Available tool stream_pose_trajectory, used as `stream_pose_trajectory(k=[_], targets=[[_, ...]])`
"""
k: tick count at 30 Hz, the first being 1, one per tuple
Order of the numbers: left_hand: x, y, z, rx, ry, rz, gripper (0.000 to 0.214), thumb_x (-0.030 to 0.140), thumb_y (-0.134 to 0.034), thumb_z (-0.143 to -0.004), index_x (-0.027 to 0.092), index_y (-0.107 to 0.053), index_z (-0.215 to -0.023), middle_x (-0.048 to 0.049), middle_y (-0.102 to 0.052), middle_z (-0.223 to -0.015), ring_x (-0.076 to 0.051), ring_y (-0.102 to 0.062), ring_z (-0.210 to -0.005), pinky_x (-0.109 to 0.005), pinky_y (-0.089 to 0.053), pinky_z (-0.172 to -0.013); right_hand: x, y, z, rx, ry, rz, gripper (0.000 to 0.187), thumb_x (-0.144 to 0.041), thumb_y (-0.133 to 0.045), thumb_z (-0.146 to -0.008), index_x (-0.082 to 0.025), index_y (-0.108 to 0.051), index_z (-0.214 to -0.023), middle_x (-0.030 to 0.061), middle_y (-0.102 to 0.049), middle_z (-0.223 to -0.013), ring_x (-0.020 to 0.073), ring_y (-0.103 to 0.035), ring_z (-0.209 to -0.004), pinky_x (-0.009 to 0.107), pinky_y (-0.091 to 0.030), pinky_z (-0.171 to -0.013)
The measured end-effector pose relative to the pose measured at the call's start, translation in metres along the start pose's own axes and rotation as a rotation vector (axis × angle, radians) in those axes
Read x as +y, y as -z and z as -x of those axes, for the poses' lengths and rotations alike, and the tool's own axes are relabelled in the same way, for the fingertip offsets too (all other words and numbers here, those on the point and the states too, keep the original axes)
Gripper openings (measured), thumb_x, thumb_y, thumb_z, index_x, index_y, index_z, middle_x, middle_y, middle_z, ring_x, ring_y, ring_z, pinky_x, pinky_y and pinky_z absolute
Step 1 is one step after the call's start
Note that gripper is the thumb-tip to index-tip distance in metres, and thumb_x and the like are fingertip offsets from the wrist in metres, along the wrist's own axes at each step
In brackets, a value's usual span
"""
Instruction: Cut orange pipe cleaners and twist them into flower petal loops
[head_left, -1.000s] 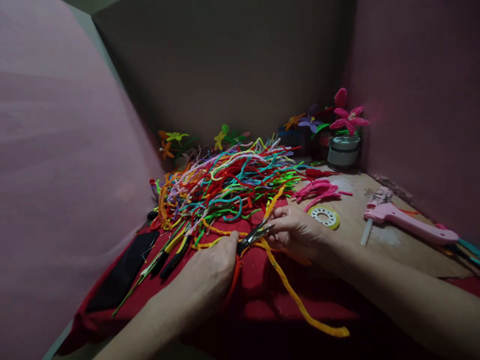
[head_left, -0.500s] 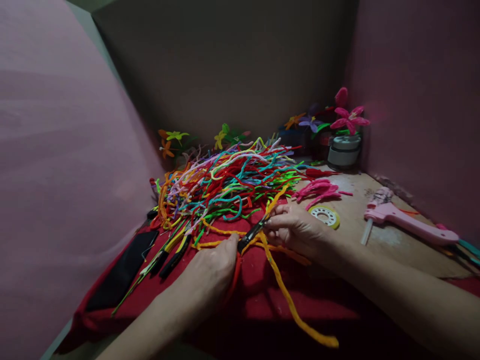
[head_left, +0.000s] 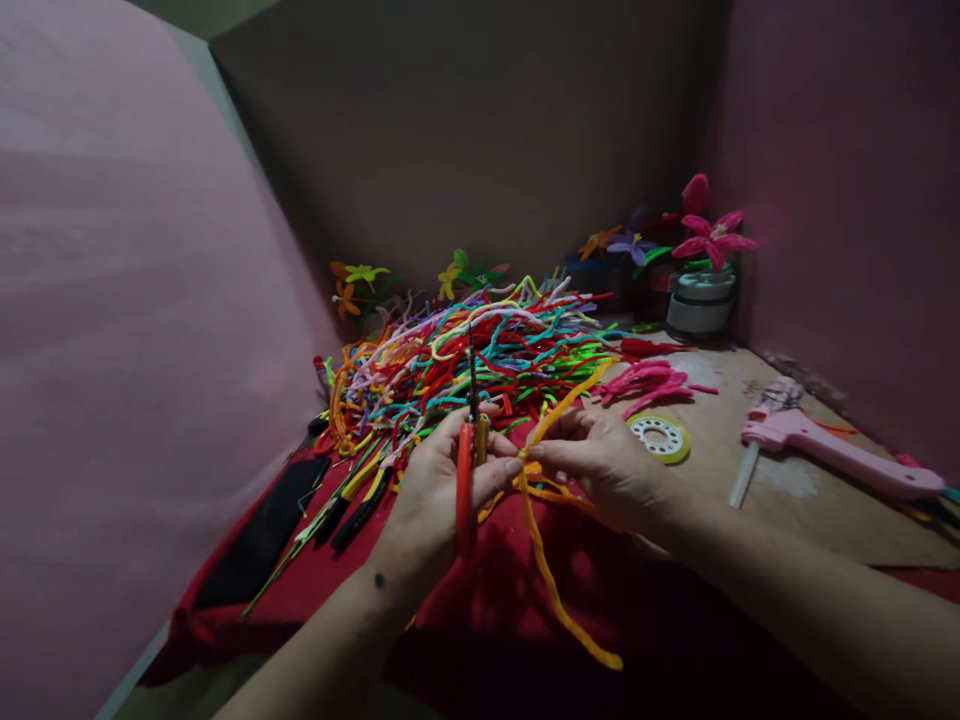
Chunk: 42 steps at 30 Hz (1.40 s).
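Note:
My left hand [head_left: 439, 480] is closed around red-handled scissors [head_left: 465, 475], whose dark blades point upward. Its thumb and fingers also pinch near the joint of some orange pipe cleaners [head_left: 551, 580]. Facing it, my right hand [head_left: 611, 465] is closed too, pinching the same pipe cleaners just right of that joint. One orange strand slants up past my right fingers, another dangles over the table's front edge, and more stick out below my right hand. Behind both hands lies a big heap of multicoloured pipe cleaners [head_left: 480, 335].
Left of my hands lie yellow-and-black pliers [head_left: 360, 510] and a flat black object [head_left: 262, 535] on the red cloth [head_left: 517, 590]. To the right are pink pipe cleaners [head_left: 649, 385], a tape roll [head_left: 660, 438] and a pink glue gun [head_left: 840, 460] on a board. Pipe-cleaner flowers [head_left: 712, 235] stand behind.
The scissors have swung from lying across the orange pipe cleaners to pointing upward in my left hand. My left fingers have come up to the pipe cleaners' joint. The view has shifted slightly.

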<state>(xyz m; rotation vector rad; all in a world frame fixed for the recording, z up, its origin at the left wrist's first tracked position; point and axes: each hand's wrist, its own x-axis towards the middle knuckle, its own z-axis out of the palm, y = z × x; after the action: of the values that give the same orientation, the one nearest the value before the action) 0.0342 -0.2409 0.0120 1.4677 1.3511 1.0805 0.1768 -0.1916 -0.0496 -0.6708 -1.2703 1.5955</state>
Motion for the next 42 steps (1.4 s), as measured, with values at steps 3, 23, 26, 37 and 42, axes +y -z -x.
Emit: stream_pose_trajectory(k=[3,23,26,37,42], targets=[[-0.007,-0.005,-0.003,-0.003,-0.019,0.001,0.040,0.022,-0.061,-0.069,0.014,-0.045,-0.105,0.0033,-0.054,-0.067,-0.007,-0.049,-0.053,-0.018,-0.040,-0.050,-0.001,-0.002,0.002,0.014,0.011,0.099,0.010,-0.023,-0.065,-0.064,-0.013,-0.063,-0.066,0.0008,-0.057,-0.060,0.0094,-0.047,-0.054,0.024,-0.035,-0.052],[-0.019,-0.001,-0.004,0.067,-0.091,-0.204,0.032,0.026,-0.048,-0.077,0.016,-0.041,-0.106,0.0017,-0.054,-0.073,-0.012,-0.059,-0.060,-0.024,-0.049,-0.056,0.005,-0.002,-0.003,0.090,-0.077,-0.057,0.008,-0.014,-0.059,-0.062,-0.013,-0.054,-0.056,-0.0035,-0.049,-0.049,0.0070,-0.042,-0.045,0.023,-0.031,-0.047],[-0.023,0.008,0.002,0.034,-0.150,-0.459,0.035,0.023,-0.045,-0.077,0.016,-0.044,-0.111,-0.0026,-0.060,-0.077,-0.015,-0.060,-0.070,-0.028,-0.050,-0.064,0.002,0.001,-0.004,0.178,0.010,0.061,0.007,-0.018,-0.059,-0.064,-0.013,-0.057,-0.060,-0.0029,-0.050,-0.052,0.0073,-0.043,-0.047,0.022,-0.031,-0.046],[-0.051,-0.002,0.018,-0.082,-0.206,-1.025,0.046,0.013,-0.032,-0.078,0.008,-0.036,-0.123,-0.0196,-0.057,-0.109,-0.023,-0.058,-0.096,-0.037,-0.045,-0.081,-0.011,-0.007,0.005,0.409,0.158,0.328,0.012,-0.024,-0.058,-0.066,-0.013,-0.059,-0.066,0.0007,-0.057,-0.060,0.0103,-0.049,-0.055,0.023,-0.038,-0.053],[-0.039,-0.012,0.021,-0.177,-0.143,-1.047,0.046,0.014,-0.036,-0.078,0.008,-0.035,-0.124,-0.0185,-0.059,-0.102,-0.023,-0.060,-0.092,-0.034,-0.046,-0.078,-0.009,-0.008,0.004,0.408,0.141,0.262,0.010,-0.023,-0.058,-0.065,-0.013,-0.060,-0.065,-0.0002,-0.056,-0.058,0.0101,-0.048,-0.052,0.023,-0.038,-0.051]])
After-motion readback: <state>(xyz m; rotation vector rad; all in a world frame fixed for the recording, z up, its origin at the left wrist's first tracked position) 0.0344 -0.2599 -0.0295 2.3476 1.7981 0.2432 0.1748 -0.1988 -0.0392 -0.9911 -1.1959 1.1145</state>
